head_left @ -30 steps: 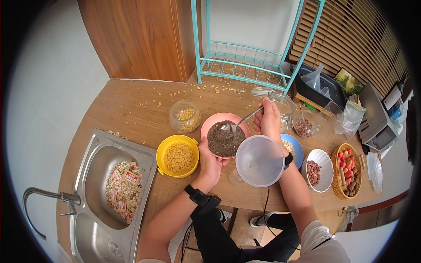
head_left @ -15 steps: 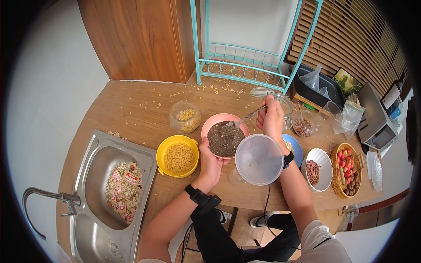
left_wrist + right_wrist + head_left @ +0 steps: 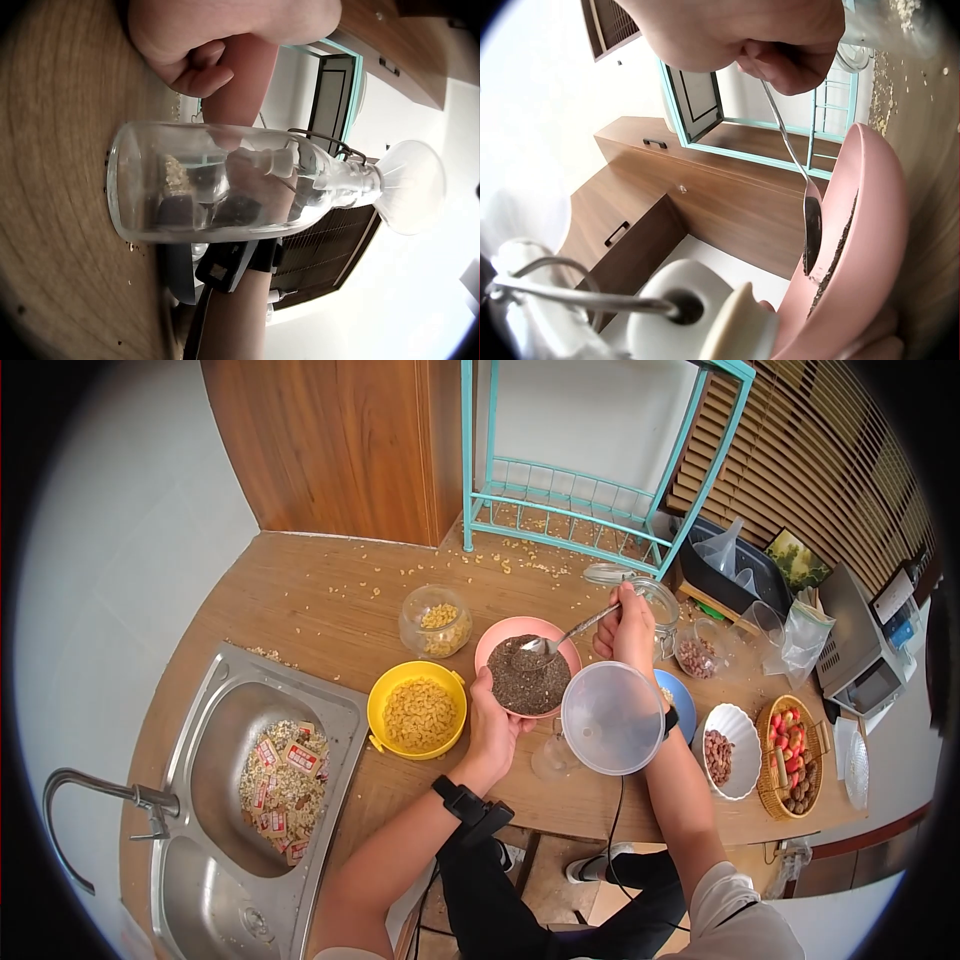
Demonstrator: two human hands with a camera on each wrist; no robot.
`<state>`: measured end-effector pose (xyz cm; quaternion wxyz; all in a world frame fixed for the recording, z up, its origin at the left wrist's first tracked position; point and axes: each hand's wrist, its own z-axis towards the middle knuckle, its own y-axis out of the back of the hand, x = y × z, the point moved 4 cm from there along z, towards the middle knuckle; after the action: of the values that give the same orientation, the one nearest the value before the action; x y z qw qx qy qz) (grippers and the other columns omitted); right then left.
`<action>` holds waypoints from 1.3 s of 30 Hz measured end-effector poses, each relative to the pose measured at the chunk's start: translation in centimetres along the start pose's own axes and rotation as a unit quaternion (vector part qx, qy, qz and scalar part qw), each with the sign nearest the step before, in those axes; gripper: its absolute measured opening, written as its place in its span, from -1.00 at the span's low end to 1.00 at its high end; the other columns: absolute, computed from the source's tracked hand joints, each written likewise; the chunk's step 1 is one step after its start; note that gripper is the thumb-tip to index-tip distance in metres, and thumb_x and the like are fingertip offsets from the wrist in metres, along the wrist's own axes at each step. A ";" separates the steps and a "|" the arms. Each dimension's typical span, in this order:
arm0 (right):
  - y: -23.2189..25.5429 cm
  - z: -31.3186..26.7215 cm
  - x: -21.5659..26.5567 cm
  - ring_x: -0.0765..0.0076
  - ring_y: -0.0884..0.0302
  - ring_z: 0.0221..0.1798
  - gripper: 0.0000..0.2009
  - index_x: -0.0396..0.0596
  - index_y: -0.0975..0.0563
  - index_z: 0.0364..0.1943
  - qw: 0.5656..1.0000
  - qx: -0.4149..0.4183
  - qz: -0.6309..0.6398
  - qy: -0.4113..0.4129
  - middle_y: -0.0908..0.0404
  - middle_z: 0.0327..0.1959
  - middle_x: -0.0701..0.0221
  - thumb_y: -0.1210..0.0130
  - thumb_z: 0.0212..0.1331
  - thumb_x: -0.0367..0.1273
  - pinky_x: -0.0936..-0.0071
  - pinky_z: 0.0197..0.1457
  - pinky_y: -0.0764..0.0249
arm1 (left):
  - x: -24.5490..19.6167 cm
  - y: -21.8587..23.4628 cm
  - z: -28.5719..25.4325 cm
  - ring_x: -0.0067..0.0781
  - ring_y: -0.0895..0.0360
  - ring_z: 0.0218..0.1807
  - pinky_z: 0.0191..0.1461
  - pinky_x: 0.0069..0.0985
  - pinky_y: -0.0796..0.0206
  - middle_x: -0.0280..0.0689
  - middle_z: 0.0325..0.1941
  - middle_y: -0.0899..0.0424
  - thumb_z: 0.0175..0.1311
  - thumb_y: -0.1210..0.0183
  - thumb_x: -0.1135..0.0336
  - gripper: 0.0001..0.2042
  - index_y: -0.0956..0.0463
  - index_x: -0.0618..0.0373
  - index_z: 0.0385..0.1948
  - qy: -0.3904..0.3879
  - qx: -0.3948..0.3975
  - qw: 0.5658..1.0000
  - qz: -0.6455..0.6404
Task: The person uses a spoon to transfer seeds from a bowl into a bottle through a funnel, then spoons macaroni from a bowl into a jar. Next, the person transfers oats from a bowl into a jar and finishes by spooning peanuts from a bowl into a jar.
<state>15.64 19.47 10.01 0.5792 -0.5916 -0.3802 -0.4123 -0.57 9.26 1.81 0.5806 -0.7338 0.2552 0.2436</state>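
My left hand grips the near-left side of a pink bowl holding fine dark seeds. A metal spoon is pinched in my right hand. Dark seeds lie in the spoon's bowl, which is over the pink bowl, just above its contents in the right wrist view. Close to the bowl, nearer my body, a clear glass swing-top bottle stands upright on the table. A translucent funnel sits in its neck, below my right forearm in the head view.
Left of the pink bowl are a yellow bowl of macaroni and a round glass jar. A steel sink lies farther left. To the right stand a blue plate, a white bowl and a wicker basket. A turquoise rack is behind.
The spoon was down in the dark seeds and has risen, now loaded, above them. My left hand keeps its hold on the bowl. The head view has shifted slightly.
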 end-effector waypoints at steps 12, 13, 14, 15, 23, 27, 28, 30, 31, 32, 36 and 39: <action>0.2 0.0 1.9 0.65 0.08 -0.74 -0.77 0.06 -0.31 -0.33 0.997 0.021 0.075 0.006 -0.05 -0.71 0.62 0.15 0.49 -0.18 0.58 -0.69 0.09 | -0.3 -0.3 -0.3 -0.56 -0.41 -0.39 -0.39 -0.52 -0.21 -0.36 -0.28 -0.56 0.56 0.35 -0.12 -0.58 -0.36 -0.01 -0.09 -0.006 0.002 1.000 0.006; 0.2 -0.2 2.1 0.65 0.08 -0.74 -0.77 0.06 -0.31 -0.33 0.997 0.020 0.076 0.007 -0.05 -0.71 0.62 0.15 0.49 -0.18 0.58 -0.69 0.09 | -0.3 -0.4 -0.4 -0.56 -0.41 -0.38 -0.38 -0.51 -0.21 -0.36 -0.28 -0.56 0.56 0.35 -0.12 -0.58 -0.36 -0.01 -0.09 -0.009 -0.004 1.000 0.010; 0.1 -0.3 2.3 0.66 0.08 -0.73 -0.77 0.06 -0.30 -0.33 0.996 0.024 0.083 0.013 -0.05 -0.71 0.62 0.15 0.50 -0.19 0.59 -0.69 0.09 | -0.4 -0.5 -0.5 -0.56 -0.41 -0.38 -0.38 -0.51 -0.21 -0.36 -0.28 -0.56 0.56 0.35 -0.12 -0.58 -0.36 -0.01 -0.09 -0.008 -0.003 1.000 0.010; 0.0 -0.5 2.6 0.66 0.08 -0.72 -0.76 0.05 -0.30 -0.34 0.995 0.029 0.089 0.018 -0.05 -0.71 0.62 0.15 0.50 -0.19 0.59 -0.68 0.08 | -0.6 -0.6 -0.6 -0.55 -0.41 -0.38 -0.37 -0.51 -0.21 -0.36 -0.28 -0.56 0.55 0.34 -0.13 -0.57 -0.36 -0.01 -0.10 -0.011 -0.008 1.000 0.015; 0.0 -1.2 4.2 0.66 0.12 -0.71 -0.76 0.05 -0.30 -0.34 0.992 0.038 0.109 0.047 -0.02 -0.70 0.64 0.16 0.50 -0.19 0.60 -0.66 0.08 | -0.3 -0.4 -0.3 -0.53 -0.45 -0.35 -0.35 -0.50 -0.21 -0.35 -0.26 -0.60 0.53 0.36 -0.17 -0.52 -0.39 0.01 -0.10 -0.022 0.013 0.999 0.032; -0.1 -1.7 5.5 0.66 0.14 -0.70 -0.75 0.05 -0.30 -0.36 0.989 0.038 0.130 0.064 0.00 -0.71 0.64 0.15 0.50 -0.19 0.60 -0.66 0.09 | -0.2 -0.3 -0.3 -0.51 -0.52 -0.28 -0.32 -0.50 -0.22 -0.33 -0.19 -0.64 0.51 0.37 -0.22 -0.48 -0.40 0.01 -0.06 -0.013 0.015 0.999 0.037; -0.1 -1.8 5.7 0.66 0.14 -0.70 -0.75 0.05 -0.30 -0.36 0.989 0.036 0.130 0.065 0.00 -0.71 0.64 0.15 0.50 -0.19 0.60 -0.66 0.09 | -0.1 -0.4 -0.3 -0.51 -0.54 -0.26 -0.31 -0.50 -0.23 -0.33 -0.18 -0.64 0.51 0.36 -0.23 -0.47 -0.41 0.01 -0.05 -0.010 0.015 0.999 0.036; -0.1 -2.0 6.0 0.66 0.15 -0.70 -0.75 0.04 -0.31 -0.36 0.985 0.042 0.150 0.069 0.02 -0.71 0.65 0.14 0.49 -0.19 0.59 -0.66 0.09 | 0.0 -0.5 -0.4 -0.50 -0.55 -0.26 -0.30 -0.50 -0.24 -0.33 -0.17 -0.65 0.51 0.36 -0.23 -0.47 -0.41 0.01 -0.04 -0.006 0.012 0.999 0.036; -0.1 -2.1 6.2 0.66 0.15 -0.70 -0.75 0.04 -0.31 -0.36 0.985 0.041 0.150 0.070 0.02 -0.71 0.65 0.14 0.49 -0.19 0.59 -0.66 0.09 | 0.0 -0.5 -0.5 -0.50 -0.55 -0.25 -0.28 -0.50 -0.24 -0.33 -0.17 -0.65 0.51 0.35 -0.23 -0.47 -0.41 0.01 -0.04 -0.004 0.007 0.999 0.036; 0.0 -2.1 6.3 0.66 0.15 -0.70 -0.75 0.04 -0.31 -0.36 0.985 0.041 0.152 0.071 0.02 -0.71 0.65 0.13 0.49 -0.19 0.59 -0.66 0.10 | 0.0 -0.4 -0.4 -0.50 -0.55 -0.25 -0.28 -0.50 -0.24 -0.33 -0.17 -0.65 0.51 0.35 -0.23 -0.47 -0.41 0.01 -0.04 -0.003 0.007 0.999 0.036; 0.1 -2.3 6.8 0.66 0.15 -0.71 -0.75 0.04 -0.31 -0.36 0.983 0.045 0.163 0.072 0.03 -0.72 0.65 0.11 0.48 -0.18 0.59 -0.67 0.10 | 0.2 0.0 -0.1 -0.49 -0.55 -0.26 -0.27 -0.49 -0.26 -0.34 -0.17 -0.66 0.51 0.35 -0.23 -0.47 -0.42 0.00 -0.03 0.007 0.016 0.999 0.028; 0.0 -2.7 7.3 0.66 0.16 -0.71 -0.75 0.04 -0.32 -0.36 0.979 0.056 0.177 0.079 0.05 -0.72 0.65 0.11 0.48 -0.19 0.59 -0.68 0.10 | 0.4 0.0 0.0 -0.49 -0.55 -0.26 -0.27 -0.49 -0.25 -0.34 -0.18 -0.65 0.51 0.36 -0.22 -0.48 -0.41 0.00 -0.03 0.012 0.018 0.999 0.024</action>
<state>18.20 16.55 16.82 0.7035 -0.5819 -0.2452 -0.3261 -0.31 9.22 1.57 0.5845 -0.7199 0.2840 0.2438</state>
